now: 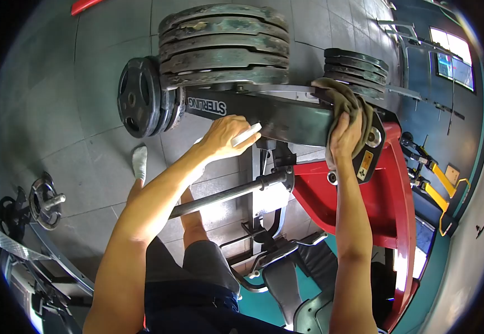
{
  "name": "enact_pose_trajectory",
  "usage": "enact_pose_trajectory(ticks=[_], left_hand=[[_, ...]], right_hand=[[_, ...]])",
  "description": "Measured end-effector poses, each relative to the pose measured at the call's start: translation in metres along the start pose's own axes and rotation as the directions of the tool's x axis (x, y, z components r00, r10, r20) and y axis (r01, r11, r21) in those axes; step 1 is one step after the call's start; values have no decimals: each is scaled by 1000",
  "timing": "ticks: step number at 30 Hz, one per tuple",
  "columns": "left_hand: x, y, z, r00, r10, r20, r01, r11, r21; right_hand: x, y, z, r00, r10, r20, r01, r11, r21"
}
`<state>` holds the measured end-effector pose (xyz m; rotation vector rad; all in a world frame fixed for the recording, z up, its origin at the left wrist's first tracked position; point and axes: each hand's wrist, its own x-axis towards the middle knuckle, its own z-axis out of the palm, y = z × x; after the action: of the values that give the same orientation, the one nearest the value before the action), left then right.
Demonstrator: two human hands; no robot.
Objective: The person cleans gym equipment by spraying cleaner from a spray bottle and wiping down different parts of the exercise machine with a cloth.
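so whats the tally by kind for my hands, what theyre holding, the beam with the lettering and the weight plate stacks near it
Hands: 2 (left hand, right hand)
Cloth: 1
Small white object: 1
Lettered beam: 1
Plate stacks: 3 (large stack, left stack, right stack)
Total: 8

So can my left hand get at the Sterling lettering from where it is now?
Probably yes: your left hand is close to the Sterling lettering on the dark beam, and nothing shows in between. It's holding a small white object, though, so its fingers aren't fully free.
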<state>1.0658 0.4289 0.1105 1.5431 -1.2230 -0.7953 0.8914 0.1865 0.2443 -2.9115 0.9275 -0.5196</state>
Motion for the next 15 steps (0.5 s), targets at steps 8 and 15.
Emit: enact_pose_trajectory(ticks=[8,15], left_hand=[[-121,-44,-27,992,-82,-96,86,996,35],[-221,-24,-47,960,-265,-85,253,958,-135]], right_hand=[[-67,-120,57,720,-277,637,522,821,-233],[-102,-170,280,139,-499,855,972,232,-22]])
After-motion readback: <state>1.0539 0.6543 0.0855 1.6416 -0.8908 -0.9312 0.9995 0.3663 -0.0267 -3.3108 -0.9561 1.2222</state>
